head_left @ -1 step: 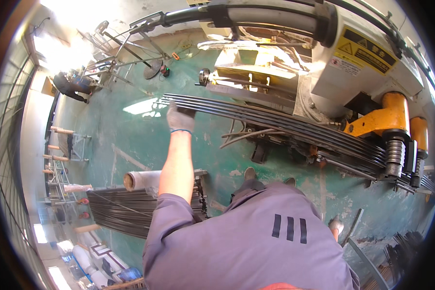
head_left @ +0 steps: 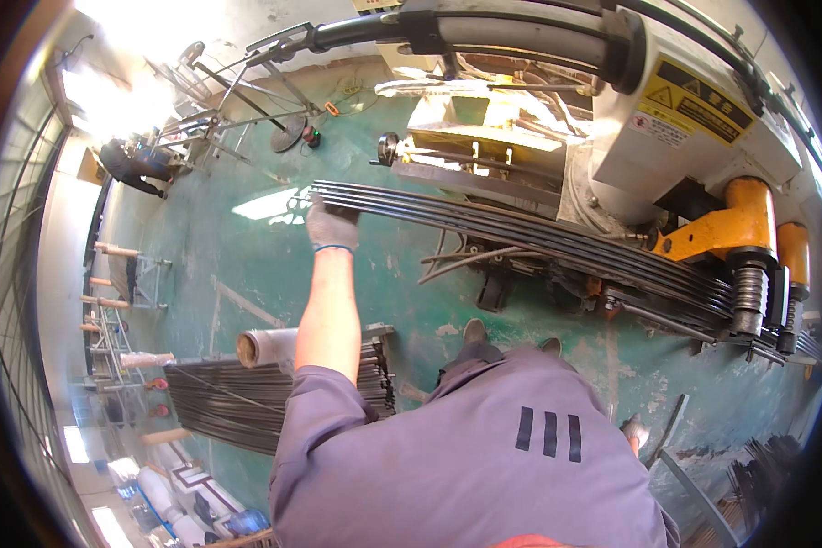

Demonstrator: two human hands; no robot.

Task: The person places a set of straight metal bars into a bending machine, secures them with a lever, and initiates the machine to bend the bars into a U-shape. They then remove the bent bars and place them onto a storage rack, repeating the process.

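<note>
We see dark grey bars, a blue-edged pale glove and a green floor. Our purple-grey shirt bears three black stripes.

Left hand: some of my fingers hidden at the bars. Right hand small, most of that arm behind my shirt; can't tell my grip. Orange clamp covers part of the bars. My left forearm hides one end of the pale roll. Distant person blurred.
</note>
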